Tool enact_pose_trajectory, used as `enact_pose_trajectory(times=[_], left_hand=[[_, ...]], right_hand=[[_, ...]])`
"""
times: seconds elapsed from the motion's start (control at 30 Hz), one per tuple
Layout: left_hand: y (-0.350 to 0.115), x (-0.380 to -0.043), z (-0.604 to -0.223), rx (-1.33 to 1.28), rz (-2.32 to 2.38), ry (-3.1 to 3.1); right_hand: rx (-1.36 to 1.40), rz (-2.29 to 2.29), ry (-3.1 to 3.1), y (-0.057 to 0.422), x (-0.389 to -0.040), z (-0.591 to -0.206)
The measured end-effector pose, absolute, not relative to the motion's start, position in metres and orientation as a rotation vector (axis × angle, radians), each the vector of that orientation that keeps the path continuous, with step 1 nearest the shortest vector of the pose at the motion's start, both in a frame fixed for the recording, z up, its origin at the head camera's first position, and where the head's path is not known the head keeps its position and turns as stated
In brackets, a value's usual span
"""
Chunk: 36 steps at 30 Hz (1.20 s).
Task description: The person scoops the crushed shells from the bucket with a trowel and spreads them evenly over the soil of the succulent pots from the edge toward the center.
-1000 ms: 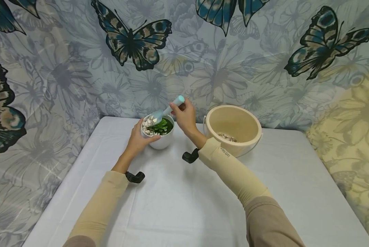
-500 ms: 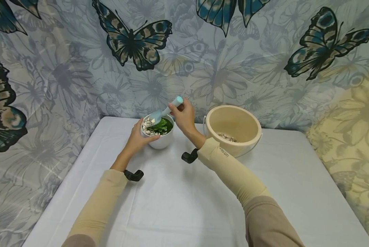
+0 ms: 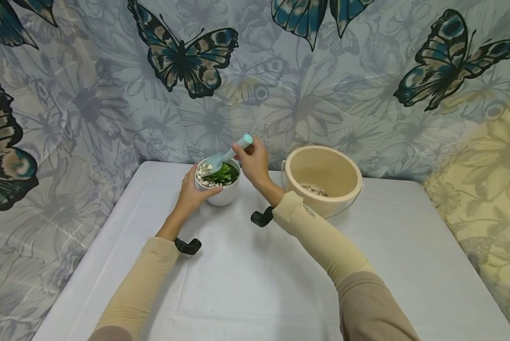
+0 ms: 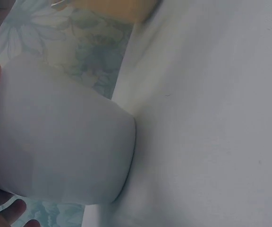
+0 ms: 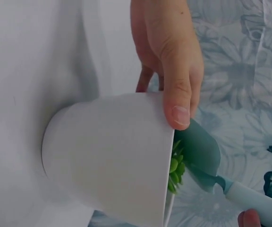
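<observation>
A white pot (image 3: pixel 222 198) stands upright on the table with a green succulent (image 3: pixel 224 175) and pale pebbles (image 3: pixel 204 171) inside. My left hand (image 3: pixel 190 193) holds the pot from the left, thumb at the near side of the rim and fingers round the far side. Above the pot, my right hand (image 3: pixel 256 162) pinches the handle of a light-blue trowel (image 3: pixel 239 148). The trowel's blade tilts down over the pebbles beside the succulent. In the right wrist view the blade (image 5: pixel 202 151) reaches to the pot's mouth near my left thumb; the pot's wall hides its tip.
To the right of the pot stands a cream bucket (image 3: pixel 323 204) with a handle and some pebbles (image 3: pixel 315 190) at its bottom. A white cloth covers the table (image 3: pixel 237 284). Directly behind it hangs a butterfly-print curtain (image 3: pixel 212 118).
The trowel has shifted slightly left and down with my right hand. Fewer pebbles show on its blade. My left hand keeps its hold on the pot; the bucket has not moved.
</observation>
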State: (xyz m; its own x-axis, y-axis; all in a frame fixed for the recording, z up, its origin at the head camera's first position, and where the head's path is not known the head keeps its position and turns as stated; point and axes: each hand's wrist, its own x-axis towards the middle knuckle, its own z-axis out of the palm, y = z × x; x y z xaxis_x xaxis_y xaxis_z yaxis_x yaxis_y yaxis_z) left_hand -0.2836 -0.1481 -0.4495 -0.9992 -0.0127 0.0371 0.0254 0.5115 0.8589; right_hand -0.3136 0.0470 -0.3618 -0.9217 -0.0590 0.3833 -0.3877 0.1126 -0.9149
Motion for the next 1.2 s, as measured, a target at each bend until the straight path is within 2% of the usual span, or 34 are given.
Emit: enact_pose_trajectory(times=[0.37,0.83,1.2], left_hand=[[-0.160,-0.289,-0.444,-0.078,-1.551,-2.762],[-0.141,-0.280,-0.450,0.011,-1.489,-2.659],[-0.150,-0.284,-0.448,-0.040,-1.507,-2.705]], right_hand=[[0.436,1.849,-2.088,0.042,-0.313,-0.361],[0.384,1.854,-2.029,0.039,-0.311,-0.367],[0.387,1.816,-2.050,0.036,-0.311,-0.366]])
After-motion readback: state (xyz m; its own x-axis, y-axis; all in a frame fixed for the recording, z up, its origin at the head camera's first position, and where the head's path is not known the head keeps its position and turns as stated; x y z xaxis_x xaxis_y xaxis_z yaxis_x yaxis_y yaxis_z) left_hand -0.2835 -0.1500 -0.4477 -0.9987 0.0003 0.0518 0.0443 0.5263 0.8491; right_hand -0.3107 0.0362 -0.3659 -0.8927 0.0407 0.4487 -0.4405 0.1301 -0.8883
